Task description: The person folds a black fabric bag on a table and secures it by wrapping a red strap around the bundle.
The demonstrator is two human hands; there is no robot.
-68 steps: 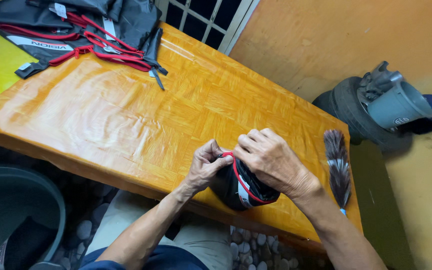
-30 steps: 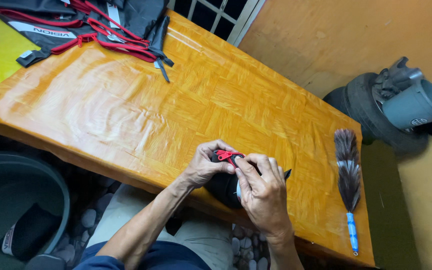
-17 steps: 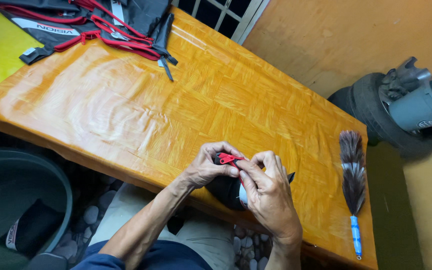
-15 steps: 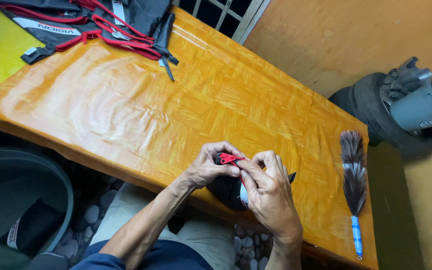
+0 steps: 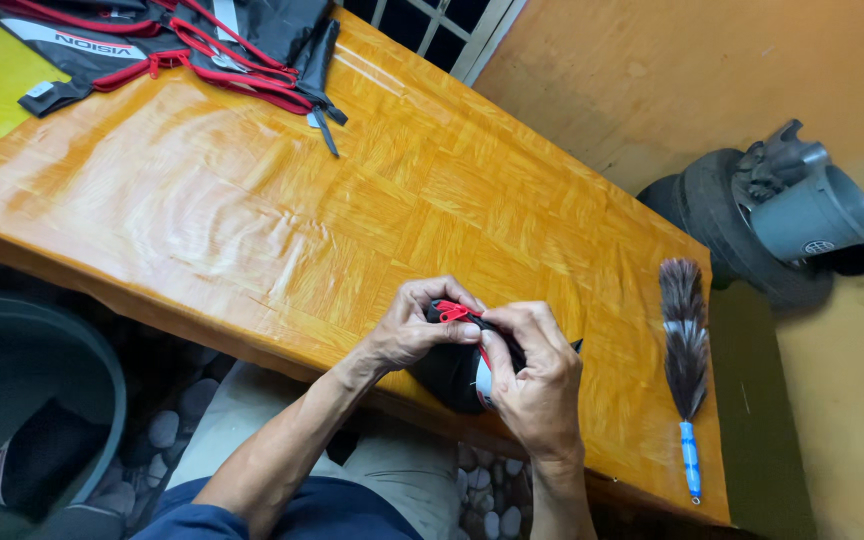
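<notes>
- At the near edge of the orange table (image 5: pixel 252 210), both hands work on a small black fabric piece (image 5: pixel 452 370) with red trim, which hangs partly over the table's edge toward the person's lap.
- Left hand (image 5: pixel 417 325) curls over the top of the piece, its fingertips pinching a red tab (image 5: pixel 452 311) or pull against the cloth.
- Right hand (image 5: pixel 537 385) cups the piece from the side, fingers bent and pressed onto the red edging; both grips are closed on the item, not spread.
- The piece looks soft and light: it folds and bulges under the fingers, so it should give way when squeezed and needs one hand to steady it while the other works the tab.
- The red binding seems the firmest place to take hold; the smooth black cloth may slip between the fingers.
- The tab is small, so a fingertip pinch suits it better than a full grasp.
- A feather duster (image 5: pixel 685 350) with a blue handle lies on the table to the right, apart from the hands.
- A larger black and red garment (image 5: pixel 202 40) lies at the far corner, well apart.
</notes>
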